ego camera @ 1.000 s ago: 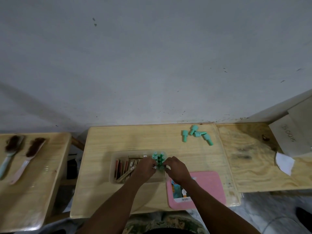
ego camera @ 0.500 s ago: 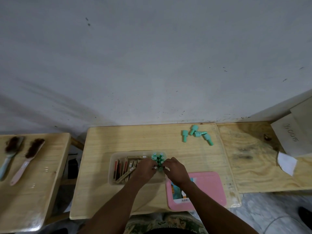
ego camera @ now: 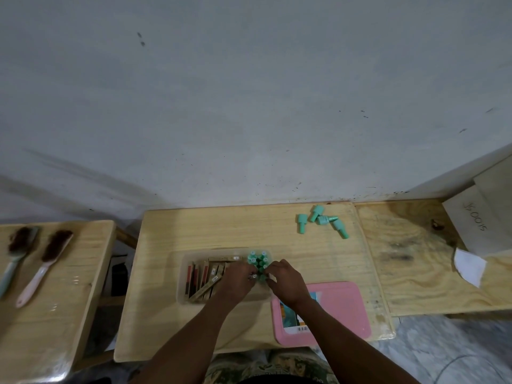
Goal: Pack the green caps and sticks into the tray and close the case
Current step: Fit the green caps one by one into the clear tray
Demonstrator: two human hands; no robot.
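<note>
A clear plastic tray point(ego camera: 183, 275) sits mid-table with several brown and red sticks point(ego camera: 202, 275) lying in its left part. Several green caps point(ego camera: 257, 259) stand upright, bunched in its right end. My left hand point(ego camera: 237, 278) and my right hand point(ego camera: 285, 281) meet over the near side of that bunch, fingertips pinched on a green cap among them. Several more green caps point(ego camera: 321, 221) lie loose at the table's far right. A pink case lid point(ego camera: 343, 309) with a label lies flat to the right of the tray, under my right wrist.
The wooden table point(ego camera: 166, 314) stands against a grey wall. A second table on the left carries two brushes point(ego camera: 41, 264). On the right, a plywood board point(ego camera: 415, 259) bears a cardboard box point(ego camera: 482, 220) and a white paper scrap point(ego camera: 468, 266).
Both hands have stayed at the cap cluster in the tray with only small finger movements. The loose caps and the pink lid have not moved.
</note>
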